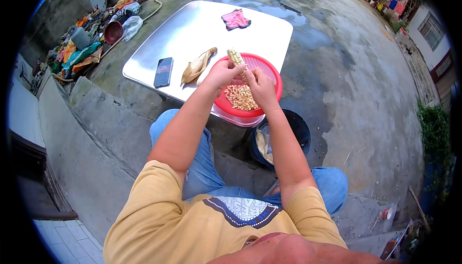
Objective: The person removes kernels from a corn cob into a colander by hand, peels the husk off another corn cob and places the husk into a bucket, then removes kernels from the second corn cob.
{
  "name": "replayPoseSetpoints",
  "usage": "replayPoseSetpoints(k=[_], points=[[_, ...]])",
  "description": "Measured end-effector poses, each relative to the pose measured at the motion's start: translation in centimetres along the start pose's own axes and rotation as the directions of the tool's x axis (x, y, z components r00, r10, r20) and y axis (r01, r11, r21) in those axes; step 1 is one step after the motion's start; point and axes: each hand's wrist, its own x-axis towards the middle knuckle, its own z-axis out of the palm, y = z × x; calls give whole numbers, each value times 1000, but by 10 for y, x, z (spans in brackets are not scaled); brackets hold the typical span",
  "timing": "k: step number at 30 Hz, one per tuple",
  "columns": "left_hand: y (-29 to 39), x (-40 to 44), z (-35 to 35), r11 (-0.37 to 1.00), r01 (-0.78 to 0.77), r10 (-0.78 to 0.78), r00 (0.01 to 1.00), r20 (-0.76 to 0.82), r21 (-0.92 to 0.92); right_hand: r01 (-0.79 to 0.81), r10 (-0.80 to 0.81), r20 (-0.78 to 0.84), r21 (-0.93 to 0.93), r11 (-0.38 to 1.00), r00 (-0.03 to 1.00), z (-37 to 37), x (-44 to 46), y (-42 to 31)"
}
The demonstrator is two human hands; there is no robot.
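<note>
A corn cob (235, 58) stands tilted between my two hands, above a red plastic basket (275, 75). My left hand (224, 75) is wrapped round the cob from the left. On its other side, my right hand (260, 87) grips the cob's lower part, the thumb pressed to it. Loose corn kernels (240, 97) lie heaped in the basket below both hands. Just left of my left hand, a dry corn husk (196, 67) rests on the metal table (159, 38).
A phone (163, 72) lies near the table's left edge, and a pink cloth (236, 19) near its far edge. Under the table's right corner stands a dark bucket (299, 132) with husks inside. Piled clutter (84, 47) lines the wall at far left.
</note>
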Motion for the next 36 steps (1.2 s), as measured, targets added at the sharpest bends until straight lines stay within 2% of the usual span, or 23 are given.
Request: replayPoseSetpoints(k=[5, 9, 12, 18, 24, 27, 33, 36], points=[[0, -3, 1, 996, -9, 9, 1000, 0, 83, 10, -10, -14, -55, 998, 1000, 3, 1, 8], [0, -2, -1, 998, 19, -21, 999, 31, 58, 11, -18, -49, -138, 990, 999, 4, 1, 11], [0, -2, -1, 998, 20, -23, 999, 37, 61, -26, 25, -55, -27, 999, 998, 4, 2, 11], [1, -3, 3, 1000, 7, -7, 999, 32, 1, -7, 8, -27, 55, 998, 1000, 2, 4, 12], [3, -6, 4, 999, 22, -24, 999, 45, 46, 11, -15, -57, -70, 998, 998, 2, 3, 11], [1, -3, 1, 997, 37, -41, 998, 51, 70, 67, -78, -81, -128, 989, 994, 5, 1, 12], [1, -3, 0, 997, 26, -31, 997, 64, 72, -5, -3, -70, -121, 993, 998, 2, 2, 11], [1, -4, 1, 995, 16, -21, 998, 53, 102, 87, -98, -86, -120, 989, 991, -1, 4, 8]])
